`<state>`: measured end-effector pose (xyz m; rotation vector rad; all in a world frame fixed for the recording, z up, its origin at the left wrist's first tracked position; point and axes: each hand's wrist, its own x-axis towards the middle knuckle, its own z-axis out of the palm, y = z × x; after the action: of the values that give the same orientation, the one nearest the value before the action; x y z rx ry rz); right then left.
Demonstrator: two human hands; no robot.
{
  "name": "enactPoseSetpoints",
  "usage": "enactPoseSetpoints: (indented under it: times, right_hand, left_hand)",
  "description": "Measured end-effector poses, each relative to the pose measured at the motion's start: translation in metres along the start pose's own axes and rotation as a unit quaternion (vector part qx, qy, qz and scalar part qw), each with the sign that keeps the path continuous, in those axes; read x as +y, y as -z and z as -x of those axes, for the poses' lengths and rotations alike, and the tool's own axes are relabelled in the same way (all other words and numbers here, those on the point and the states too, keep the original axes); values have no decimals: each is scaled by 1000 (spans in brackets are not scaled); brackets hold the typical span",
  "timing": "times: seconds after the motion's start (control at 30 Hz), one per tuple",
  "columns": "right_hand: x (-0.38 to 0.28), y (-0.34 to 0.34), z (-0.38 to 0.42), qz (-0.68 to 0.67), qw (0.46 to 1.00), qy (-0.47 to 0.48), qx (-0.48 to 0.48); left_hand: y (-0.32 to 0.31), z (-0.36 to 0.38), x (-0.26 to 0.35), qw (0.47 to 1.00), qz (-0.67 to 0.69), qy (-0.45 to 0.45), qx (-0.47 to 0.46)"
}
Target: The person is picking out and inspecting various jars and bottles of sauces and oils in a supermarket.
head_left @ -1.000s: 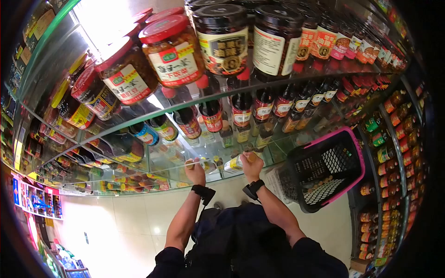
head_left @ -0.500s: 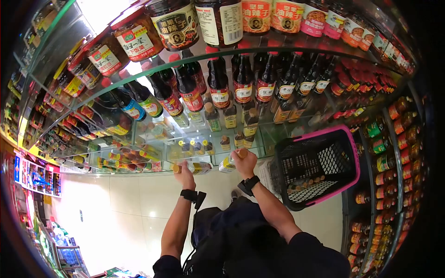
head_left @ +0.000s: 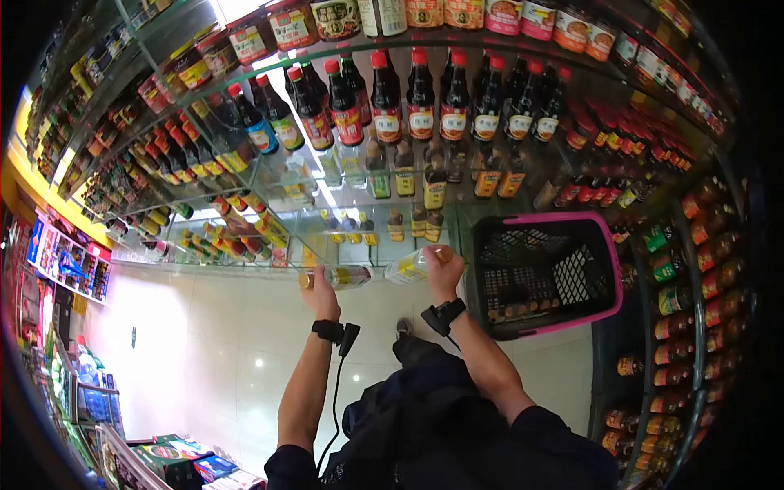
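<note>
My left hand is wrapped round the neck end of a clear bottle with a tan cap, its base pointing right. My right hand grips a second clear bottle, tan-capped with a yellowish label, its base pointing left. The two bases face each other with a small gap between them. Just right of my right hand is a black basket with a pink rim, and several capped bottles lie in its bottom.
Glass shelves ahead hold dark sauce bottles, small bottles and, higher up, jars. A rack of oil bottles stands at the right. Boxes and a poster are at the left.
The view has shifted, showing more floor and lower jars. My right hand has moved slightly right, closer to the basket, its bottle tilted flatter. Both bottles are still held.
</note>
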<state>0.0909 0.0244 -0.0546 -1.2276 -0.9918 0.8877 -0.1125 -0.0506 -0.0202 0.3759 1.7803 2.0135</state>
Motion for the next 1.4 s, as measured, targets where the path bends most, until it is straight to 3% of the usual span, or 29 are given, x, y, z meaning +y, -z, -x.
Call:
enactPoseSetpoints:
  times: [0.13,0.23,0.3,0.37,0.43,0.63,0.7,0.83,1.1,1.23,1.4]
  right_hand:
    - [-13,68,27,-72,996,-18,46]
    - [-33,131,45,-52,996,3,74]
    - [-37,145,45,-55,995,18,79]
    - [-39,172,43,-53,992,20,114]
    - [-37,205,43,-53,989,39,135]
    - [-41,290,16,-60,979,49,188]
    - [-39,321,2,-54,977,37,205]
    - [-28,395,-40,-19,972,69,223]
    - [-1,531,-119,31,979,45,197]
    - [20,552,-148,82,975,58,198]
    - [24,556,-182,135,978,67,145]
  left_hand:
    - [17,56,-2,1000,1,-2,-4]
    - [13,110,8,999,-4,28,-29]
    - [1,117,4,999,-2,2,-37]
    - [-15,137,1,998,-57,21,-24]
    - [-29,168,3,998,-47,-11,-41]
    - [-94,239,-1,993,-8,22,-114]
    - [-120,265,-6,989,-55,31,-137]
    - [-185,319,-34,985,8,6,-173]
    - [-284,409,-99,981,4,118,-152]
    - [-307,421,-118,981,-90,78,-154]
    - [-336,431,-110,970,-46,140,-193]
